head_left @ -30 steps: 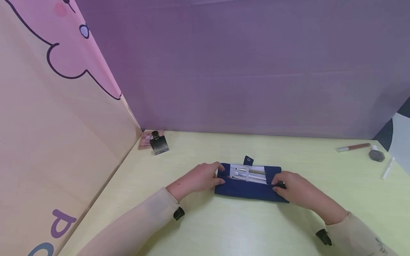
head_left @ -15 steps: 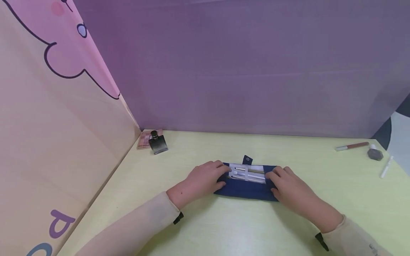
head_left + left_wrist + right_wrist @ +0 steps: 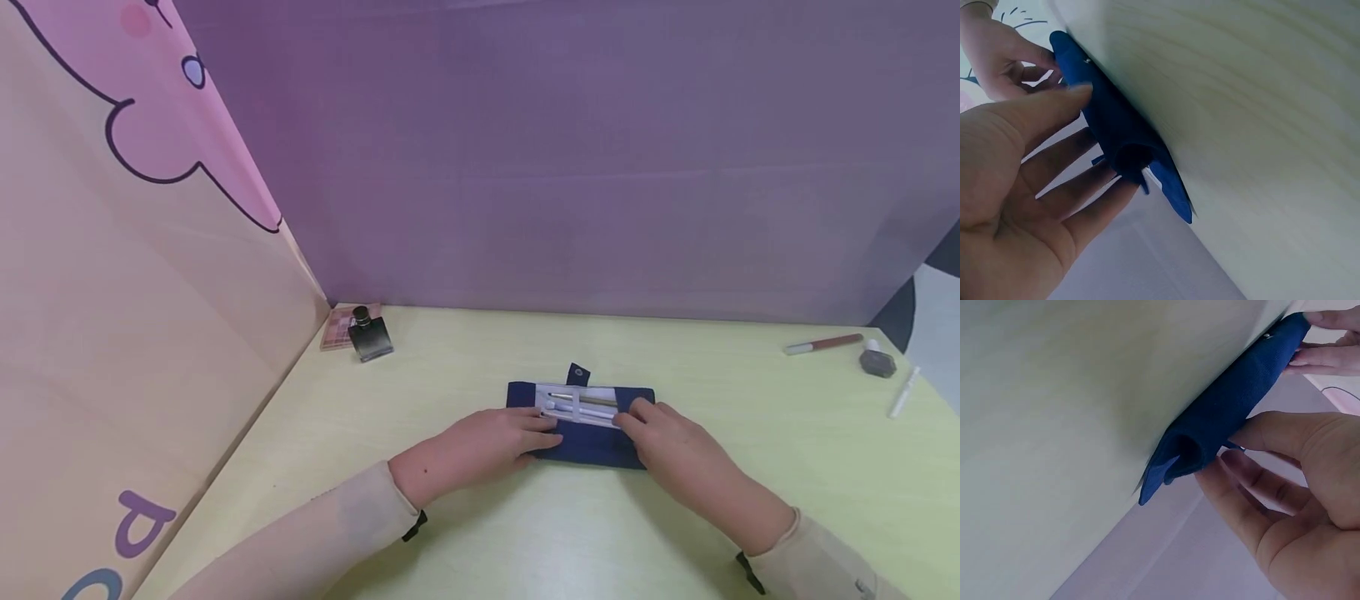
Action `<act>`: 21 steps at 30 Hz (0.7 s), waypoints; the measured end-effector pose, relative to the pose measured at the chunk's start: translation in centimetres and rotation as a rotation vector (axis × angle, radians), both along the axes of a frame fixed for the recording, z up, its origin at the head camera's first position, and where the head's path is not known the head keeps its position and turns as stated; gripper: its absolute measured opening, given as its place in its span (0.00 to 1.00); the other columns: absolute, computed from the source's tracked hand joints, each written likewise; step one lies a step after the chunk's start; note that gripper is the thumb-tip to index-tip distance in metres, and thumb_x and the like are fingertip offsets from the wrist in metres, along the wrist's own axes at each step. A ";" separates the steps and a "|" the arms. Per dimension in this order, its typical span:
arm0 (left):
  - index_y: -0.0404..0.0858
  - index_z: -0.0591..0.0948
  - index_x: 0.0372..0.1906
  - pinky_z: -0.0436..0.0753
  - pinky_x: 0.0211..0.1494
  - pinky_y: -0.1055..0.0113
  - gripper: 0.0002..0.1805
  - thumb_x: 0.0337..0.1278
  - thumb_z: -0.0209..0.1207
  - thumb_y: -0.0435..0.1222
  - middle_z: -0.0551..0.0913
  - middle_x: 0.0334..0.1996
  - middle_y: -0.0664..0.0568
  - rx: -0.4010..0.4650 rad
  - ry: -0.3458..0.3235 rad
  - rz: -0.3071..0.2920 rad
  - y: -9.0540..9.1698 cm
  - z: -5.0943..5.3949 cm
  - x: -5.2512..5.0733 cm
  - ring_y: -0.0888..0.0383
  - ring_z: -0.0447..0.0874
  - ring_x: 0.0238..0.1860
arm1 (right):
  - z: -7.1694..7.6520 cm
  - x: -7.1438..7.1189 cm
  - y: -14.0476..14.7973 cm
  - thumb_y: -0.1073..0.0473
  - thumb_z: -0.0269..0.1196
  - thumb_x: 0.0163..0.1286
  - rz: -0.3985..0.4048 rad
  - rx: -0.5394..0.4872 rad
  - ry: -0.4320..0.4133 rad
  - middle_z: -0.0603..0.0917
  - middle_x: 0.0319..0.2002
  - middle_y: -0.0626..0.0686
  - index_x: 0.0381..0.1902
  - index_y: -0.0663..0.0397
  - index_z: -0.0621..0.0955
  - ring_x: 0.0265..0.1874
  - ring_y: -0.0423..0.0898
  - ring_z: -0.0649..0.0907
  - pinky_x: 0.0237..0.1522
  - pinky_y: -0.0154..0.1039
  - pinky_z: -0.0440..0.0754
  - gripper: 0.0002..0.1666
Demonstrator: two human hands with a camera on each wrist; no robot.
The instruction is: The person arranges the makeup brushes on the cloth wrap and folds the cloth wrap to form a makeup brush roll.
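Note:
A navy fabric roll-up case (image 3: 600,447) lies on the table, its front part folded over into a thick roll. White lining shows behind the fold, where an elastic band (image 3: 577,406) crosses several slim pen-like tools (image 3: 600,412). A snap tab (image 3: 578,374) sticks out at the back edge. My left hand (image 3: 480,446) holds the roll's left part between thumb and fingers. At the right end, my right hand (image 3: 678,454) grips the roll, thumb on the near side and fingers over the top. Both wrist views show the roll's hollow end.
At the back left, a dark square bottle (image 3: 371,337) stands by a pink flat box (image 3: 337,328). A brown and white tube (image 3: 823,344), a small grey faceted bottle (image 3: 877,362) and a white stick (image 3: 904,392) lie at the back right. A purple curtain (image 3: 562,167) hangs behind the table.
My left hand has shifted from the case's left edge inward and nearer, onto the front fold. My right hand has moved slightly left along the roll. The right front corner is now tucked in.

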State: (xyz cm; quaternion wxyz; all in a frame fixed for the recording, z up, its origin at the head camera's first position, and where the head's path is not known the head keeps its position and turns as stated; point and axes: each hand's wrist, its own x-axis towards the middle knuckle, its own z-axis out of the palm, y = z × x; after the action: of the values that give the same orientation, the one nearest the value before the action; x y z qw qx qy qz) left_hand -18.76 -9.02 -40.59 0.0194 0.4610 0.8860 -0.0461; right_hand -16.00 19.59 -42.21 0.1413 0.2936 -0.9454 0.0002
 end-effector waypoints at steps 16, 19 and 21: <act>0.54 0.78 0.76 0.80 0.75 0.62 0.27 0.76 0.63 0.46 0.76 0.78 0.57 0.021 -0.077 -0.014 -0.3 -0.4 -0.7 0.57 0.75 0.78 | -0.2 0.9 1.2 0.57 0.77 0.66 0.178 0.187 -0.023 0.90 0.57 0.52 0.64 0.47 0.86 0.47 0.51 0.89 0.50 0.48 0.90 0.28; 0.54 0.79 0.75 0.80 0.75 0.63 0.26 0.76 0.64 0.43 0.77 0.77 0.56 0.064 -0.102 -0.028 -0.6 -0.6 -1.1 0.57 0.77 0.77 | -0.2 0.9 1.2 0.62 0.74 0.67 0.158 0.193 -0.053 0.90 0.59 0.53 0.66 0.47 0.85 0.50 0.53 0.90 0.53 0.52 0.90 0.28; 0.54 0.79 0.74 0.80 0.75 0.64 0.26 0.76 0.64 0.41 0.77 0.77 0.57 0.083 -0.107 -0.034 -0.8 -0.8 -1.4 0.58 0.78 0.77 | -0.3 0.8 1.3 0.64 0.73 0.68 0.161 0.186 -0.055 0.90 0.59 0.53 0.66 0.47 0.85 0.50 0.54 0.90 0.53 0.54 0.90 0.28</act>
State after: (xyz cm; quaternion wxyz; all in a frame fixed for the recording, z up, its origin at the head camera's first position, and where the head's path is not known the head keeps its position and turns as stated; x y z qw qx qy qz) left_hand -20.12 -9.82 -41.42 0.0468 0.4781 0.8769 0.0153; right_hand -15.18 20.85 -42.53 0.0869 0.3803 -0.9183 -0.0680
